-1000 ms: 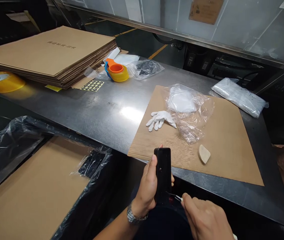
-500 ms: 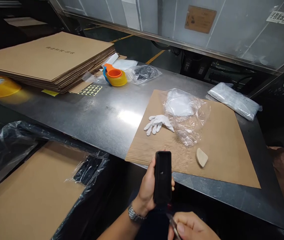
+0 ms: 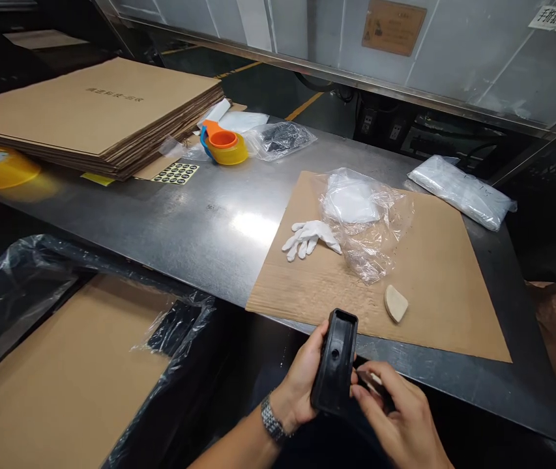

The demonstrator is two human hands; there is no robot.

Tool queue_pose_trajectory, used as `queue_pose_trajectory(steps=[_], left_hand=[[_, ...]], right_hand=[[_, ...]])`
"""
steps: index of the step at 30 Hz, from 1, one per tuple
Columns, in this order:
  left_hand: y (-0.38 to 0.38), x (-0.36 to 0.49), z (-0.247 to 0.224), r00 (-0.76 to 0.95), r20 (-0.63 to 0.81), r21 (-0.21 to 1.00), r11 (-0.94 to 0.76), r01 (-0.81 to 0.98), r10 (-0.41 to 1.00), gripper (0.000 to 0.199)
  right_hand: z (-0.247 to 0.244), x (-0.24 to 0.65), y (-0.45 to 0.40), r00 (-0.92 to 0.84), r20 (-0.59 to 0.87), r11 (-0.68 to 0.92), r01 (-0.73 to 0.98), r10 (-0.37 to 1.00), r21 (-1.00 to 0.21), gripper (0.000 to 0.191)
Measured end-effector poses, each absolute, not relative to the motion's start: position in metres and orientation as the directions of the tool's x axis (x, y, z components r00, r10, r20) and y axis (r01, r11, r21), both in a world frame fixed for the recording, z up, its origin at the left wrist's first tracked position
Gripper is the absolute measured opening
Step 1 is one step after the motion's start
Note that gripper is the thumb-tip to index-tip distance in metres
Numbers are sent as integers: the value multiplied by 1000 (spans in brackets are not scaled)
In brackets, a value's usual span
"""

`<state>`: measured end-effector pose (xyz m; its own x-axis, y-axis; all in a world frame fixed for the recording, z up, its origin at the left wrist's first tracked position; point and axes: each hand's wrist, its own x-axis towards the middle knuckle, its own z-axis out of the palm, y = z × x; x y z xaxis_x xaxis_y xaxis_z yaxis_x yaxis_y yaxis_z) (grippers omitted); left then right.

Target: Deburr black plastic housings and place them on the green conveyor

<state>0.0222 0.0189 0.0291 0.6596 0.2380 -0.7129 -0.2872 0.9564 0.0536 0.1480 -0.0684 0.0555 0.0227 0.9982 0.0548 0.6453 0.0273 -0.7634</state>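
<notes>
An oblong black plastic piece [image 3: 335, 381], hollow like a narrow tray with a small round hole in its floor, is tilted in my left hand [image 3: 300, 378]. My left fingers wrap around its sides, and a metal watch is on that wrist. Close against the piece's right side, my right hand [image 3: 402, 410] is closed on a slim dark knife-like tool [image 3: 371, 383]. Most of that tool is hidden by my fingers, and whether its edge touches the piece I cannot tell. Beyond my hands, a beige wedge-shaped block [image 3: 395, 304] lies on a cardboard sheet [image 3: 438, 280].
On the cardboard lie a white glove [image 3: 311, 238] and a crumpled clear bag [image 3: 368, 251]. The metal table [image 3: 199, 228] also bears a tape dispenser [image 3: 229, 153], flat cartons [image 3: 111, 104] and a plastic-wrapped packet [image 3: 461, 189]. A lined carton [image 3: 77, 365] stands at lower left.
The black piece has tilted and shifted right and slightly down with my left hand. My right hand has risen with the tool to the piece's right side.
</notes>
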Motion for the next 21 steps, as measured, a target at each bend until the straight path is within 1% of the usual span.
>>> queue_pose_trajectory(steps=[1,2,5,7,10,13,17,19,21], left_hand=[[17,24,29,644,-726,52,953,-298,241,55],[15,26,29,636,-734,49,953,-300,239,53],[10,29,29,626,-752,31,960,-280,207,49],[7,30,28,620,-760,30,962,-270,197,47],[3,31,28,596,-769,65,956,-286,231,43],[0,31,31,597,-768,86,961,-264,232,40],[-6,28,37,586,-797,138,989,-56,144,54],[-8,27,37,582,-806,153,988,28,108,60],[-10,27,35,593,-798,156,987,38,104,59]], right_hand=[[55,145,-67,-7,67,54,667,998,-743,6],[56,142,-66,-42,73,82,694,996,-716,8],[60,136,-61,-115,38,113,766,993,-633,27],[60,134,-58,-129,22,117,792,991,-599,33],[58,136,-57,-131,-58,72,803,990,-592,32],[56,144,-54,-80,-135,-16,806,988,-592,28],[63,161,-37,87,-149,-153,839,985,-522,16],[68,172,-26,135,-144,-193,810,980,-554,13],[69,183,-21,83,-145,-159,737,986,-657,14]])
